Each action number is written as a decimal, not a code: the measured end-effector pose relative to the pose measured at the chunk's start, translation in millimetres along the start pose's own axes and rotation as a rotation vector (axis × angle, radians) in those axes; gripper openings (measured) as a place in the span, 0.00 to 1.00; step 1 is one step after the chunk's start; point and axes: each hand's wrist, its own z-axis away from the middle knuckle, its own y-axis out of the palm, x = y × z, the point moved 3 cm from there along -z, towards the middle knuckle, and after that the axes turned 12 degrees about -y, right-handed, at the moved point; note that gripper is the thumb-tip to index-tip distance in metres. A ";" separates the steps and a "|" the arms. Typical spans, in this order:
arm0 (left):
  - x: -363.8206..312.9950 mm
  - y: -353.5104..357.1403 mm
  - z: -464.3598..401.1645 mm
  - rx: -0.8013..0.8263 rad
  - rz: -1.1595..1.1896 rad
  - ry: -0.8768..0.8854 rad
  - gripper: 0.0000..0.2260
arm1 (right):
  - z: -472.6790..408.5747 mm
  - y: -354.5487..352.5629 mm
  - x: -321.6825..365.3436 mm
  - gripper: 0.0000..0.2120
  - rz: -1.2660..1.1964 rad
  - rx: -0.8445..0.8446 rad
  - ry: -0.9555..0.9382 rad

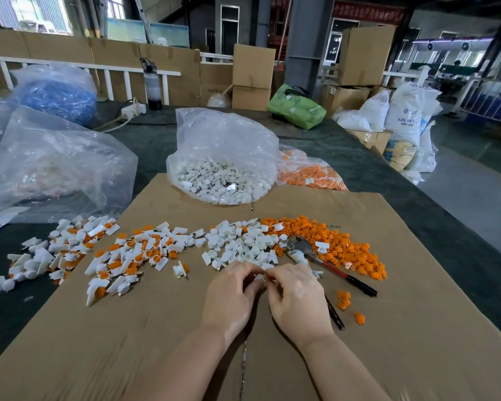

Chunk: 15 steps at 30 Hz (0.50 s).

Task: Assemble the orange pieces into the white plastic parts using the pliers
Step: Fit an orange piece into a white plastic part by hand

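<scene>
Watching feed here. Both hands meet mid-cardboard. Left hand pinching small white part, fingers curled round it. Right hand pinching too, fingertips right against same part, looks like bit of orange there but too small for me to tell. Pliers lying just beside right hand, untouched, jaws in orange pile. White pile just past fingers. Done pieces spread left. White bag and orange bag at far edge.
</scene>
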 end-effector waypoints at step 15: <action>5.7 -0.9 -0.3 0.032 0.126 -0.125 0.05 | -0.5 -0.6 -1.7 0.11 -0.127 0.021 0.119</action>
